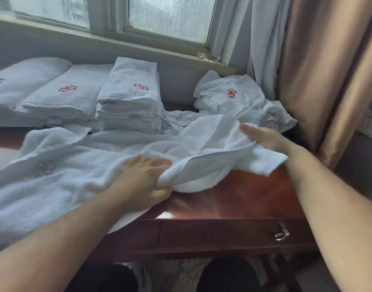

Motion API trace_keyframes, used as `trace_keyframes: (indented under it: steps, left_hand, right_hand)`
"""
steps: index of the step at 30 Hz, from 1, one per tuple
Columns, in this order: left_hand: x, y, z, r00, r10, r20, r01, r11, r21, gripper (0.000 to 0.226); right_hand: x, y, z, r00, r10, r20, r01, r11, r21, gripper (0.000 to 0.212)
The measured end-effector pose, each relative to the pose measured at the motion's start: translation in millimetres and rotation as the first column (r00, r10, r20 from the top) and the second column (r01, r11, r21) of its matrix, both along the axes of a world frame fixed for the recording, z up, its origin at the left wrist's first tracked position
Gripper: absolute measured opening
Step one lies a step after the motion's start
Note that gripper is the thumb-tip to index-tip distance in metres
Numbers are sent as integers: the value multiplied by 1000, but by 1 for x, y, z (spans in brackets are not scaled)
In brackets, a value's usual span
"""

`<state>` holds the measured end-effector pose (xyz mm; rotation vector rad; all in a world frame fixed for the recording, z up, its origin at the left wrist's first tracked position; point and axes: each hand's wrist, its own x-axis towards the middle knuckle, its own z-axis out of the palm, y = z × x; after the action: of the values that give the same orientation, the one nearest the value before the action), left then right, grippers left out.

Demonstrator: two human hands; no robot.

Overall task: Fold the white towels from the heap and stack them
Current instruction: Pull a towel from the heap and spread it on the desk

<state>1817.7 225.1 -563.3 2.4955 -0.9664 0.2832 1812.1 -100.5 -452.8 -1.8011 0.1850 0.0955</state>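
Two hands are on one white towel (212, 133) that sprawls across the front of the tabletop (233, 194). Your left hand (147, 175) has its fingers clenched round a bunched edge near the tabletop's front rim, while your right hand (263, 137) lies with fingers stretched over a raised fold, the thumb seemingly pinching it from below, though that part is hidden. Behind, a tall stack of folded towels (128, 102) stands just beside lower stacks (60, 98) at the left, and the loose heap (233, 95) sits at the back right by the curtain (317, 70).

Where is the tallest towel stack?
Head view: the tallest stack stands back centre on the wooden table, under the window, between a lower folded pile at left and the unfolded heap at right.
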Motion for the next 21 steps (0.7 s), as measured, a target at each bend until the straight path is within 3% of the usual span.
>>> trace_keyframes:
  steps: [2,3,4,6,8,10,13,16,18,19,20,21]
  left_hand:
    - [-1,0,0,1000,-26,9,26,1000,2,45]
    - [-1,0,1,999,-48,11,48,999,3,48]
    - [-2,0,1,997,-71,17,71,997,7,51]
    - [-4,1,2,992,-122,42,121,992,36,55]
    - [-5,2,4,986,-158,46,155,985,72,55]
    - [-6,2,6,984,-175,-11,175,980,97,71]
    - [-7,-1,10,978,-132,-161,131,991,-14,86]
    - [-1,-6,16,966,-95,-241,99,995,6,73]
    - [5,-8,21,956,-104,-275,124,991,57,58]
    - [6,-8,23,953,-87,-291,110,992,66,50]
    - [8,-8,25,960,-63,-273,86,994,72,46]
    - [10,-9,25,973,-51,-225,71,994,81,46]
  right_hand:
    - [1,-7,4,999,8,-50,-8,1000,16,98]
    - [0,-7,3,993,18,-117,-24,999,-47,111]
    - [-1,-5,-1,981,22,-195,-56,984,-169,111]
    - [-4,3,-12,945,-23,-327,-154,849,-505,89]
    - [-2,8,-23,943,-59,-327,-187,720,-669,67]
    - [2,12,-28,964,-58,-261,-133,741,-658,46]
    - [6,8,-23,984,-139,-110,53,824,-565,39]
    - [9,-16,-11,972,-227,-63,214,963,-162,31]
    - [7,-39,-2,965,-254,-66,238,953,-186,27]
    - [7,-48,2,950,-310,-49,279,906,-317,33]
    - [8,-58,4,919,-395,-7,340,799,-496,44]
    - [8,-65,5,868,-490,78,409,617,-672,54]
